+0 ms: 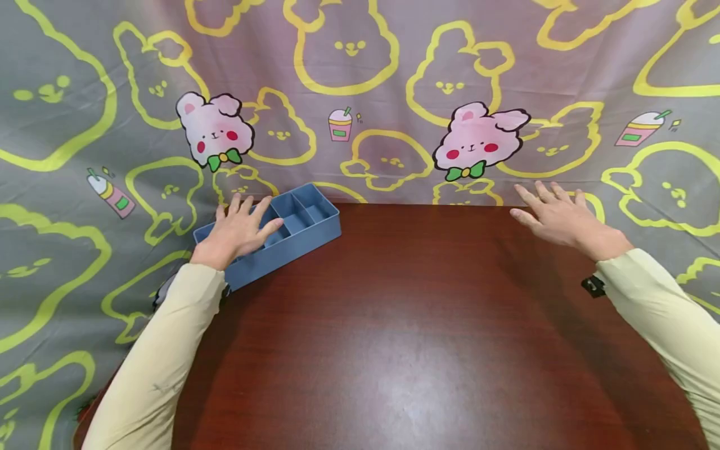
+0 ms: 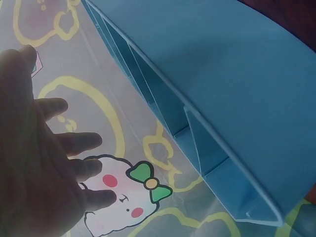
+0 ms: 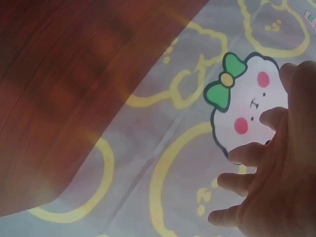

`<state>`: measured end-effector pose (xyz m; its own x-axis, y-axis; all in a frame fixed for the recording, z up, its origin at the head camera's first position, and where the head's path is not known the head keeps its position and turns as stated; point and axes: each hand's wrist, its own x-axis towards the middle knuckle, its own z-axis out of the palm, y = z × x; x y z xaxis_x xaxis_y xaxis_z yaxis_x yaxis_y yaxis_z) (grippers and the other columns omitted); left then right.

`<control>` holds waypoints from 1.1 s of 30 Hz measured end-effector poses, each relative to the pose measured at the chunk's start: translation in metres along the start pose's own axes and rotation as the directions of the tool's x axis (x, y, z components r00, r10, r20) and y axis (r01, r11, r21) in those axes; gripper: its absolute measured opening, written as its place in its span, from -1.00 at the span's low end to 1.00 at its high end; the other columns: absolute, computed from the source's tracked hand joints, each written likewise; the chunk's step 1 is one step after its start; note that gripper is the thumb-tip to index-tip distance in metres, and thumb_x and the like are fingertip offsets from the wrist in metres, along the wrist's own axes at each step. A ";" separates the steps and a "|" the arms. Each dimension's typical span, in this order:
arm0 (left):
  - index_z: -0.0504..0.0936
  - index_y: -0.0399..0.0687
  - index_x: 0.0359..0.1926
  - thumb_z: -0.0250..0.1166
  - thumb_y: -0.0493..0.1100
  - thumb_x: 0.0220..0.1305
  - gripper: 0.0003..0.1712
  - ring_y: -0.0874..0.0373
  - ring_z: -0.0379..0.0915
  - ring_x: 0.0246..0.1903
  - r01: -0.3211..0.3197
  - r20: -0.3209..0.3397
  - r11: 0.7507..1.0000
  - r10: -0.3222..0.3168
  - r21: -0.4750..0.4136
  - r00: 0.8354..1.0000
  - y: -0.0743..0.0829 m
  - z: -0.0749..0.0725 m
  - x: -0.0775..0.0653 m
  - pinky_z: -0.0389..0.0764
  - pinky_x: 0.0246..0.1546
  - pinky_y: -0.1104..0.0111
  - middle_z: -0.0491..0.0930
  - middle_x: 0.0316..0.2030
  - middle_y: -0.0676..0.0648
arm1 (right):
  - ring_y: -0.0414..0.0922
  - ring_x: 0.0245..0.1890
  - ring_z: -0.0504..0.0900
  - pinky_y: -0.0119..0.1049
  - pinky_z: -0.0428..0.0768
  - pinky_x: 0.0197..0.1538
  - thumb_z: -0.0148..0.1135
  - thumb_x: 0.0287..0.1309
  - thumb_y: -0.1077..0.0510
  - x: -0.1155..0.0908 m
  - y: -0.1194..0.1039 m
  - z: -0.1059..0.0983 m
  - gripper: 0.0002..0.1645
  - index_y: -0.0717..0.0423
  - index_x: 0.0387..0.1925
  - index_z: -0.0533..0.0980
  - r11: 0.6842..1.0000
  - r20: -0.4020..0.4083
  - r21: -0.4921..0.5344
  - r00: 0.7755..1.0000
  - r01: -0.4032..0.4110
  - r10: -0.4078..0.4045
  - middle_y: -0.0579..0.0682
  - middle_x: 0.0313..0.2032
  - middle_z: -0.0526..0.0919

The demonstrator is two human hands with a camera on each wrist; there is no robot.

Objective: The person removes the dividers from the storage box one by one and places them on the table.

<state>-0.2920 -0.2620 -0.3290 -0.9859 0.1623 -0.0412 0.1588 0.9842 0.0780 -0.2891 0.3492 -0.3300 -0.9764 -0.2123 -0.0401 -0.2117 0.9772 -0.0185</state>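
A blue divided box (image 1: 281, 250) with several open compartments sits at the back left of the table, set at a slant. My left hand (image 1: 239, 228) hovers over the box's left half with fingers spread, hiding some compartments. In the left wrist view the box (image 2: 237, 84) shows its long side and dividers, and the left hand (image 2: 44, 158) is apart from it, holding nothing. My right hand (image 1: 562, 219) is raised near the back right table edge, fingers spread. The right wrist view shows that right hand (image 3: 271, 173) with nothing in it.
The dark reddish-brown wooden table (image 1: 382, 312) spreads between my arms. A grey-pink curtain (image 1: 382, 75) with yellow outlines and rabbit faces hangs right behind the table and down its left side. Small black devices, one a wrist camera (image 1: 594, 286), sit under the cuffs.
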 end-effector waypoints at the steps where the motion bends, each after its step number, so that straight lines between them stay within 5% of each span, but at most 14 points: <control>1: -0.15 0.09 0.57 -0.34 0.58 0.28 0.04 -0.39 -0.47 0.50 0.001 0.001 1.000 -0.001 -0.002 1.000 0.000 0.000 0.000 -0.33 0.34 -0.38 -0.15 0.51 -0.38 | 0.48 0.44 -0.18 0.55 -0.25 0.25 -0.42 0.37 -0.48 0.000 -0.002 0.000 -0.04 -0.07 0.57 -0.23 1.000 0.002 0.004 1.000 0.000 0.000 0.42 0.48 -0.12; 11: -0.18 0.06 0.57 -0.30 0.52 0.34 -0.01 -0.38 -0.44 0.50 0.000 -0.038 1.000 0.000 -0.021 0.999 -0.006 0.003 -0.008 -0.27 0.32 -0.39 -0.17 0.52 -0.36 | 0.45 0.46 -0.19 0.54 -0.27 0.28 -0.46 0.35 -0.49 0.010 -0.021 0.002 -0.04 -0.09 0.57 -0.25 0.999 -0.003 0.031 1.000 0.022 -0.022 0.41 0.50 -0.16; 17: -0.18 -0.01 0.57 -0.10 0.33 0.43 -0.08 -0.39 -0.40 0.49 0.001 -0.050 0.999 -0.003 -0.038 0.999 -0.010 0.006 -0.015 -0.24 0.33 -0.39 -0.15 0.51 -0.37 | 0.41 0.47 -0.13 0.50 -0.16 0.30 -0.36 0.39 -0.43 0.015 -0.034 0.006 -0.09 -0.07 0.56 -0.13 0.997 -0.055 0.035 0.996 0.070 -0.068 0.38 0.50 -0.07; 33: -0.11 -0.09 0.54 0.02 0.17 0.45 -0.15 -0.45 -0.17 0.43 0.024 -0.153 0.991 -0.044 -0.134 0.987 -0.022 0.020 -0.037 -0.06 0.31 -0.36 0.07 0.42 -0.42 | 0.40 0.43 0.02 0.40 -0.06 0.36 -0.17 0.43 -0.30 0.030 -0.066 0.020 -0.13 0.07 0.54 -0.03 0.983 -0.097 0.113 0.986 0.145 -0.134 0.35 0.48 0.04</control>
<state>-0.2574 -0.2879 -0.3493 -0.9884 0.1059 0.1085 0.1269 0.9695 0.2097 -0.3036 0.2779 -0.3498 -0.9388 -0.3394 0.0595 -0.3444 0.9287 -0.1373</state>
